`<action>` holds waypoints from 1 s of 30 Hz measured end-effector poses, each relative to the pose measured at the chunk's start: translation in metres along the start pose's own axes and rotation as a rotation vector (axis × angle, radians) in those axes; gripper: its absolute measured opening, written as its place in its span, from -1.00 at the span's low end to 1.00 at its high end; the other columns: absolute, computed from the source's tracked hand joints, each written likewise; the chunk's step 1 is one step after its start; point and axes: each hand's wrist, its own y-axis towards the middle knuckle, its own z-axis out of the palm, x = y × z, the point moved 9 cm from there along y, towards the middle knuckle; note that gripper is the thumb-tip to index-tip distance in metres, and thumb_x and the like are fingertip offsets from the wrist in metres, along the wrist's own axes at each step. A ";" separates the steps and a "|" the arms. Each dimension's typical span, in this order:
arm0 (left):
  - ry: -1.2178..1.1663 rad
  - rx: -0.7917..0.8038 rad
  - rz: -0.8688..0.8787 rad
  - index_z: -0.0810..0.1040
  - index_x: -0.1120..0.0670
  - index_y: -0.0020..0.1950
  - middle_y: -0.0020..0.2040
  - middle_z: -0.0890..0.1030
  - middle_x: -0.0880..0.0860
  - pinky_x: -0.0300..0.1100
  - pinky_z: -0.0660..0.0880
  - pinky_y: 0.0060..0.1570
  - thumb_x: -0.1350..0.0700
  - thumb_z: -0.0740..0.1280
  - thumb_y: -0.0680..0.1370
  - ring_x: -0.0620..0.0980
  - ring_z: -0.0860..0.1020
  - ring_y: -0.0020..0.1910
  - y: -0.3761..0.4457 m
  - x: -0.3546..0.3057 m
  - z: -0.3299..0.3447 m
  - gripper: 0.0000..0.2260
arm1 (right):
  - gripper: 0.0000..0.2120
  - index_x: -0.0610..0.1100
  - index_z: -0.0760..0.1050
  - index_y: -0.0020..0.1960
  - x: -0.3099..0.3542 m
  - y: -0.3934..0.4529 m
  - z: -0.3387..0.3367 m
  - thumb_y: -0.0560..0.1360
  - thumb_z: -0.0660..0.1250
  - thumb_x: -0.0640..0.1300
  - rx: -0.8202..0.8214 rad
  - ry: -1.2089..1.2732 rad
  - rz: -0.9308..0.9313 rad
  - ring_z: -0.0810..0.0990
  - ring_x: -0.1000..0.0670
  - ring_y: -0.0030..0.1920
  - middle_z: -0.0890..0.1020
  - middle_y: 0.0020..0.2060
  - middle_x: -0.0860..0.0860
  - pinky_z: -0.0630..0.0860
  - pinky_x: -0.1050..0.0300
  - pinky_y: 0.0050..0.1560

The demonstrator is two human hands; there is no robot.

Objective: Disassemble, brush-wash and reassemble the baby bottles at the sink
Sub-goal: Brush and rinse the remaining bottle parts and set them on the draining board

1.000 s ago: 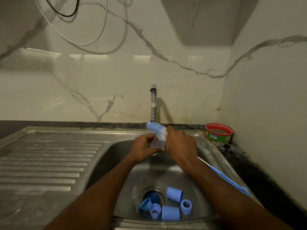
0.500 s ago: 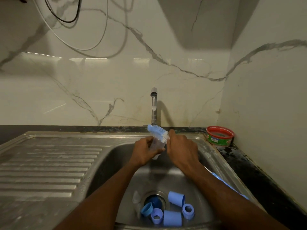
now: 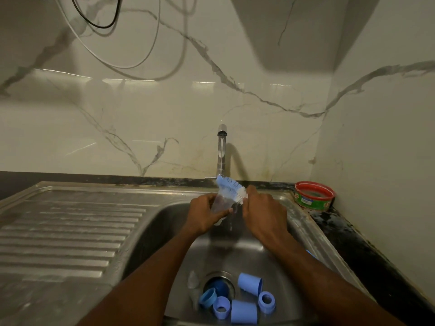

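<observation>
Holding the clear bottle over the sink, the left hand has its grip curled round the body, while the right hand grips the brush near its bristles, which lie against the bottle's top below the tap. Disassembly looks done: blue caps and rings lie loose around the drain, beside what may be a clear teat. Scrubbing is under way; washing those parts and reassembly seem left. A red-rimmed tub sits on the dark surface at the right corner, well apart. Nothing blocks the hands.
</observation>
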 end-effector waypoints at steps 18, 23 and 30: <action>-0.088 -0.105 -0.112 0.60 0.09 0.20 0.03 0.68 0.05 -0.34 0.52 -0.18 -0.07 0.47 0.53 -0.14 0.62 -0.09 -0.004 0.016 -0.011 -0.67 | -0.72 0.03 0.48 0.29 -0.011 -0.007 -0.006 0.62 0.26 0.08 -0.031 0.068 -0.041 0.62 -0.05 -0.03 0.66 0.04 -0.01 0.42 0.11 -0.14; -0.079 0.045 0.207 0.56 0.03 0.34 0.21 0.63 -0.10 -0.24 0.55 0.18 -0.13 0.51 0.49 -0.21 0.59 0.14 -0.010 -0.018 -0.002 -0.52 | -0.70 0.00 0.43 0.30 -0.001 -0.002 -0.002 0.61 0.29 0.06 -0.027 0.098 -0.019 0.62 -0.03 -0.02 0.65 0.08 -0.02 0.49 0.12 -0.10; -0.030 -0.098 0.098 0.59 0.02 0.17 0.00 0.64 -0.11 -0.47 0.45 -0.13 -0.11 0.47 0.52 -0.29 0.59 -0.10 -0.008 -0.009 -0.009 -0.69 | -0.74 0.01 0.44 0.29 0.001 -0.007 -0.002 0.63 0.27 0.05 -0.031 0.143 -0.039 0.62 0.00 -0.05 0.65 0.05 -0.01 0.54 0.12 -0.08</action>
